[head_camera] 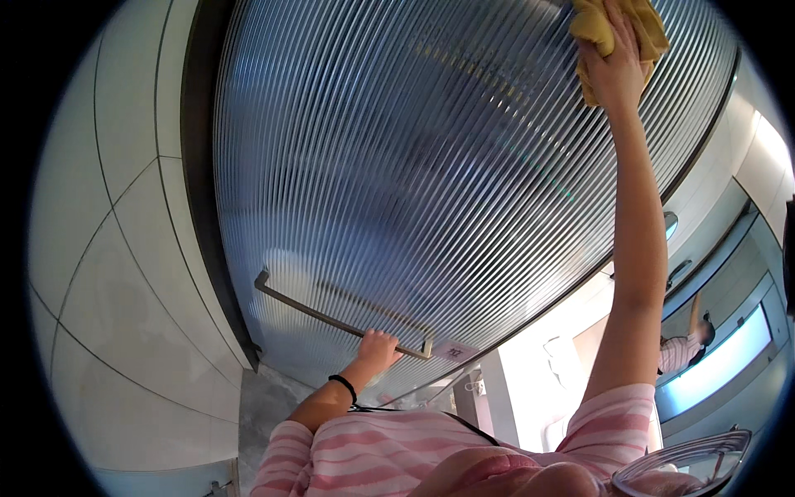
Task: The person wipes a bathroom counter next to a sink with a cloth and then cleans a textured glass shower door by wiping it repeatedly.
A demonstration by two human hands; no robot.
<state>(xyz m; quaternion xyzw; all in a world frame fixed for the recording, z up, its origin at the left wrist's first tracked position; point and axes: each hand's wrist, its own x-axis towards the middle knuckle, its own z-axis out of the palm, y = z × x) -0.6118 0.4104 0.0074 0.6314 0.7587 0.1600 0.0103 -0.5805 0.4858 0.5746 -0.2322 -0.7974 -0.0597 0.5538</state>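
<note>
Before me stands a ribbed glass door [385, 186] with a dark frame. My left hand [377, 349] grips the metal pull handle [317, 312] near its lower right end. Stretched up high, my right hand [618, 77] holds a folded yellow cloth [651, 34] against the upper right of the glass. Cloth bunches out on both sides of the fingers, and the picture's top edge cuts it off. A small sticker [456, 351] bearing writing is on the glass beside the handle.
A pale tiled wall [118, 298] runs along the left, next to the dark door frame [202, 155]. At the right a wall mirror [720, 348] reflects a person with a raised arm. Grey flooring [264, 404] shows below the door. A white fixture [559, 428] stands lower right.
</note>
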